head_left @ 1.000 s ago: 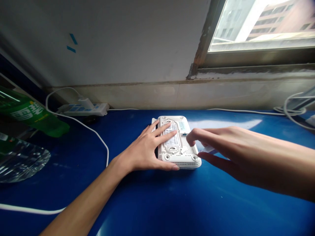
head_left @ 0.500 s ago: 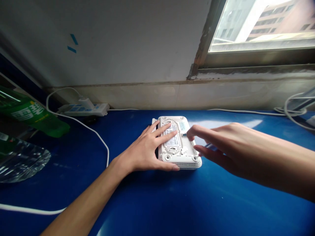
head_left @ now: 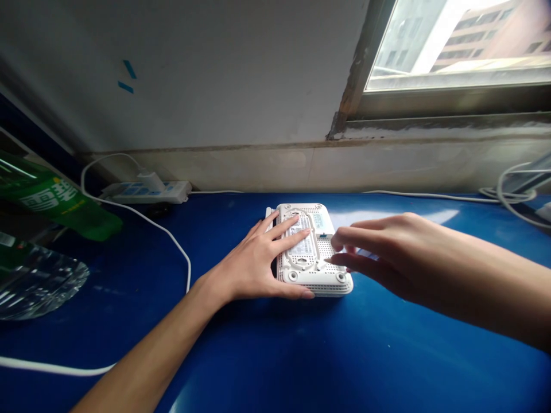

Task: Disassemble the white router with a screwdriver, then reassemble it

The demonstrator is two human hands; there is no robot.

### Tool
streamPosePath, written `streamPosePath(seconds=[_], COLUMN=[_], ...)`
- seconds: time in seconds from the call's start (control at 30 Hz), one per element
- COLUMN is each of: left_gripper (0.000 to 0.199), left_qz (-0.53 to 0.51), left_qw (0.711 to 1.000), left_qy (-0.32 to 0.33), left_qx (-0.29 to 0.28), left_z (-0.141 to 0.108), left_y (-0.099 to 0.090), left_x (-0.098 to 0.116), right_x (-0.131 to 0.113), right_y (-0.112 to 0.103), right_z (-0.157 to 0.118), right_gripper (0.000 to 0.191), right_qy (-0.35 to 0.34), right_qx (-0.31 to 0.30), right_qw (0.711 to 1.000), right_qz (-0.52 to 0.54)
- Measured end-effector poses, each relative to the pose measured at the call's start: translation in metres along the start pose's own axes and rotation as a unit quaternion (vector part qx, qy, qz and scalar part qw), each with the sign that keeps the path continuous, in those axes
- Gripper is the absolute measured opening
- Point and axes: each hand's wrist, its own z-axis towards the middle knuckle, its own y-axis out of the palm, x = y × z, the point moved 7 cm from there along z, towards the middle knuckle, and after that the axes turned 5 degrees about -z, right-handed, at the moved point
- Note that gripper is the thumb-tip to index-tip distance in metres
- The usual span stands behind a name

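Observation:
A white router [head_left: 328, 276] lies underside up on the blue tabletop, showing vent holes, round feet and printed labels. My left hand [head_left: 253, 258] rests across its left part with the fingers spread flat, the thumb along the near edge. Over the right side of the router hovers my right hand [head_left: 379, 246], fingers bent and thumb apart from the index finger, near a recess with a small dark teal tab [head_left: 323, 235]. I see nothing between that thumb and finger. Whether the fingertips touch the casing, I cannot tell.
A green bottle [head_left: 64, 201] and a clear bottle [head_left: 38, 281] lean in at the left. Behind them, a power strip [head_left: 174, 191] carries a plugged-in white cable [head_left: 183, 246]. Coiled cable [head_left: 508, 192] lies at the far right, below a window.
My right thumb has moved left and up over the router, while the index finger has drawn back slightly right. The left hand and the router have stayed put.

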Motion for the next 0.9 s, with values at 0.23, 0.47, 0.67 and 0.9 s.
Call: streamPosePath(seconds=[0.23, 0.47, 0.67, 0.9], left_gripper=[0.116, 0.115, 0.115, 0.114], left_qz=[0.002, 0.009, 0.017, 0.018], left_qw=[1.0, 1.0, 1.0, 1.0], left_qy=[-0.006, -0.005, -0.005, -0.002], left_qx=[-0.002, 0.005, 0.007, 0.017], left_z=[0.0001, -0.0002, 0.0006, 0.0001], left_y=[-0.0019, -0.0031, -0.0036, -0.0041], left_x=[0.0036, 0.0045, 0.0063, 0.0064], right_x=[-0.0035, 0.0014, 0.0031, 0.0038], right_y=[0.005, 0.0077, 0.0077, 0.0024], right_z=[-0.0011, -0.0002, -0.0006, -0.0041], right_gripper=[0.069, 0.038, 0.053, 0.038], right_qy=[-0.01, 0.006, -0.015, 0.025], right_qx=[-0.022, -0.019, -0.008, -0.049], right_qw=[0.999, 0.999, 0.999, 0.998], right_qz=[0.04, 0.026, 0.048, 0.042])
